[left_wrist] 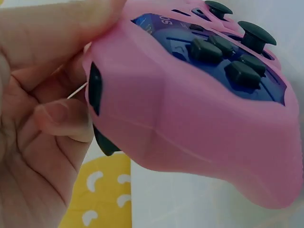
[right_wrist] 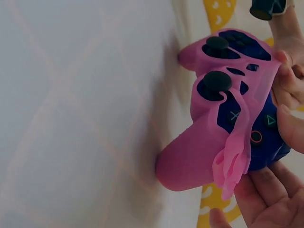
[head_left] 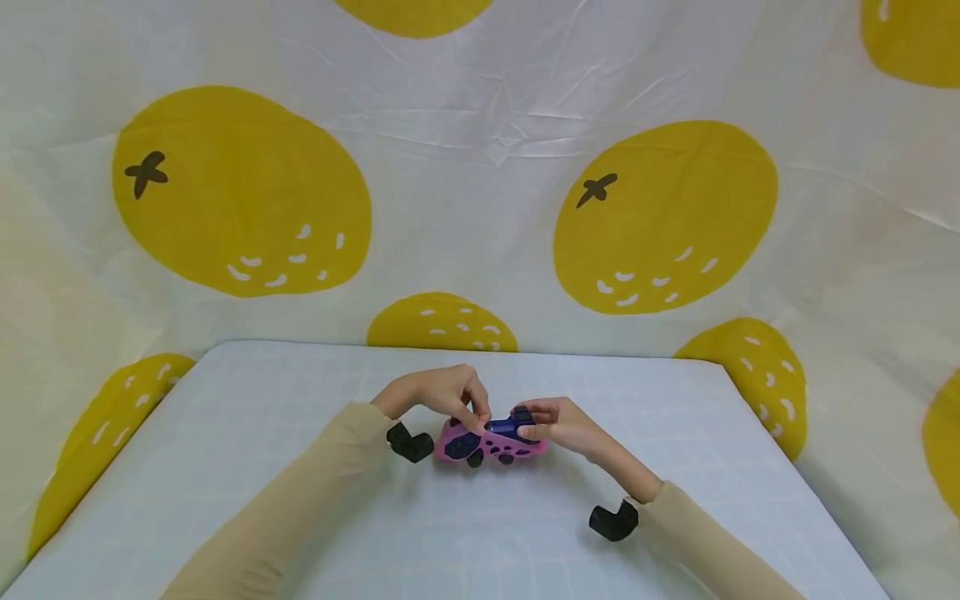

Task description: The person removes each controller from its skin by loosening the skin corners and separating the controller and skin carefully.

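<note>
In the left wrist view, the left hand (left_wrist: 42,104) is cropped by the left edge, and lettering (left_wrist: 166,20) on the blue controller (left_wrist: 216,70) is partly covered by its pink cover (left_wrist: 161,114). The right hand (right_wrist: 280,204) in its wrist view, and both sleeves (head_left: 277,508) from the head, are cut off.

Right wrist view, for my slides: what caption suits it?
Left hand and right hand on a blue controller, its pink cover bunched beside the circle button.

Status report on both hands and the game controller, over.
Left hand pinching pink cover by its edge. Right hand holding controller at an uncovered blue corner. Cover bunched near right hand, possibly in the way.
</note>
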{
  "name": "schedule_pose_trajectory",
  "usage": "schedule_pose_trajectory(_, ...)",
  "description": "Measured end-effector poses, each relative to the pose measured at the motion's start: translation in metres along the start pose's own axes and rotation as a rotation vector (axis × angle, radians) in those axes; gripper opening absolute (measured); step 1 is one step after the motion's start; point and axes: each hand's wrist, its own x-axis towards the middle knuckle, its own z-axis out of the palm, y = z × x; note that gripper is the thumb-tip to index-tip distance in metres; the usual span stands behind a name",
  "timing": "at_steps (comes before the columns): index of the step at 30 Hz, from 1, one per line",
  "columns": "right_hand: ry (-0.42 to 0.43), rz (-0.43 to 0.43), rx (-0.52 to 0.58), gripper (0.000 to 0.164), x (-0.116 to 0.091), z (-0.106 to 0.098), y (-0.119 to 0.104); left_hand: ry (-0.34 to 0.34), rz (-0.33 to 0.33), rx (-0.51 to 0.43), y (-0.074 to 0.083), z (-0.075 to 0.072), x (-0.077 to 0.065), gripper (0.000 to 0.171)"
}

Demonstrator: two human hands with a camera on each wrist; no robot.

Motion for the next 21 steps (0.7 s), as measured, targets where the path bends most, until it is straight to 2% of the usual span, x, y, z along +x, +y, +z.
schedule_pose_trajectory(4, -0.003, -0.011, -0.024, 0.048, 0.0003, 0.0000, -0.0001, -0.005, 0.020, -0.050, -0.0045, 0.0007, -0.0008, 0.011)
schedule_pose_trajectory(11, -0.013, -0.028, -0.041, 0.048, 0.0015, -0.0031, -0.0005, -0.035, 0.057, -0.085, -0.0074, -0.0009, 0.0041, 0.012)
schedule_pose_trajectory(21, -0.028, -0.083, -0.089, 0.045, 0.0023, -0.0033, 0.0031, -0.024, -0.001, -0.075, -0.0061, 0.0020, 0.0040, 0.013)
